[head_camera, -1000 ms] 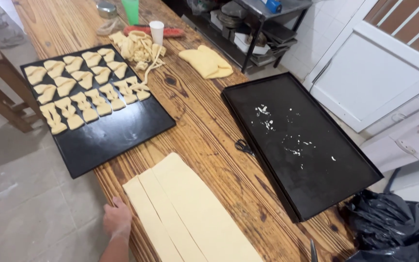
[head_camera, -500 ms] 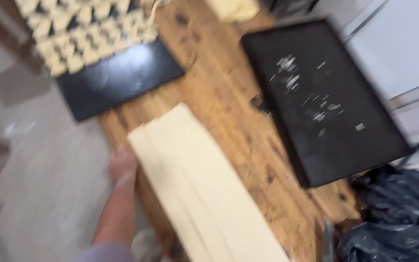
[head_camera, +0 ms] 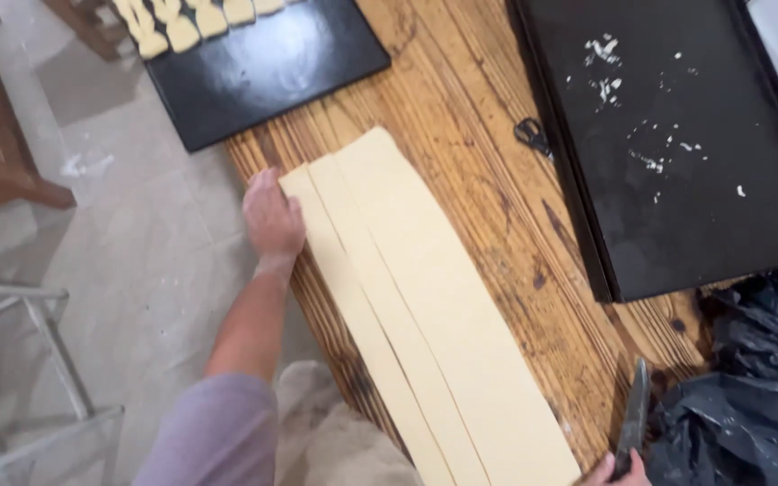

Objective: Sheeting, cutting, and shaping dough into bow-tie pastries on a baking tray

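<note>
A long pale sheet of dough [head_camera: 425, 297], cut lengthwise into strips, lies on the wooden table [head_camera: 488, 189]. My left hand [head_camera: 272, 216] rests flat at the table's left edge, touching the far end of the outermost strip, fingers together. At the bottom edge my right hand [head_camera: 610, 470] is only partly in view, closed around the handle of a dark knife [head_camera: 634, 421] whose blade points away from me, to the right of the dough.
A black tray [head_camera: 677, 180] with white crumbs lies at the right; a black tray [head_camera: 263, 72] with shaped dough pieces [head_camera: 182, 22] at top left. A small black object [head_camera: 530, 135] sits between them. Black bag [head_camera: 758, 378] at lower right; stool legs on the floor at left.
The view has dropped and moved closer to the dough. My left hand has moved up along the table edge to the far end of the outer strip. My right hand with the knife has come into view.
</note>
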